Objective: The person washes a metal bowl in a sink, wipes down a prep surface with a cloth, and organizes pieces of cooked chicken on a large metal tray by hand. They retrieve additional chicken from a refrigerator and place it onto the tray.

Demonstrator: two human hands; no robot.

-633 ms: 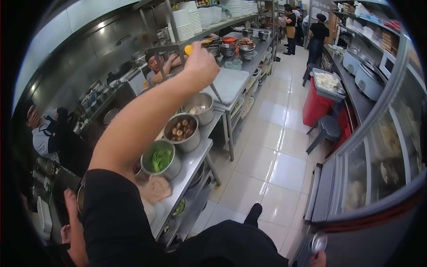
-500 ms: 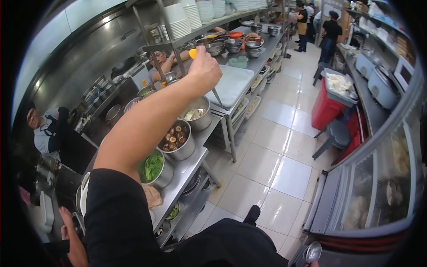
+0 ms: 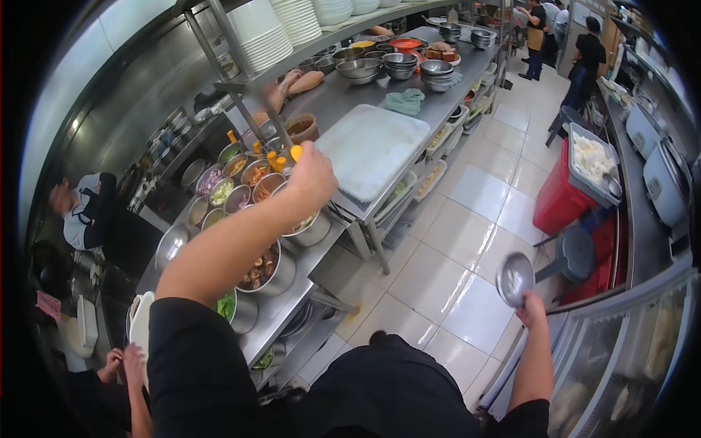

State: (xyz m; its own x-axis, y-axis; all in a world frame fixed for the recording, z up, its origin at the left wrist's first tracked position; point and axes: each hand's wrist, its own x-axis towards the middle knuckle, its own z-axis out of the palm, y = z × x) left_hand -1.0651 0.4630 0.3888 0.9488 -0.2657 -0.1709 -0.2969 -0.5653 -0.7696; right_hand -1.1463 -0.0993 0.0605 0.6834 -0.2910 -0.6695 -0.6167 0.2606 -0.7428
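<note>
My left hand (image 3: 315, 175) is closed, with a yellow knob or handle end (image 3: 296, 152) showing at its top. What lies below the fist is hidden in this view. The arm reaches over a steel table holding metal pots, among them one of brown mushrooms (image 3: 261, 270) and one of green leaves (image 3: 225, 306). Beside that hand lies a white cutting board (image 3: 376, 150). Out at the right, over the floor, my right hand (image 3: 532, 309) grips the rim of a shiny metal bowl (image 3: 515, 279), tilted with its inside showing.
Small pots of chopped vegetables, including red onion (image 3: 210, 182), stand left of my left arm. Stacked metal bowls (image 3: 437, 73) and a green cloth (image 3: 404, 101) sit farther back. A stool (image 3: 573, 255) and red bin (image 3: 561, 191) stand at the right. Co-workers are at the left and far end.
My left hand has come down and left, from above the cutting board's near corner to beside the pots. My right hand has risen into view with the metal bowl.
</note>
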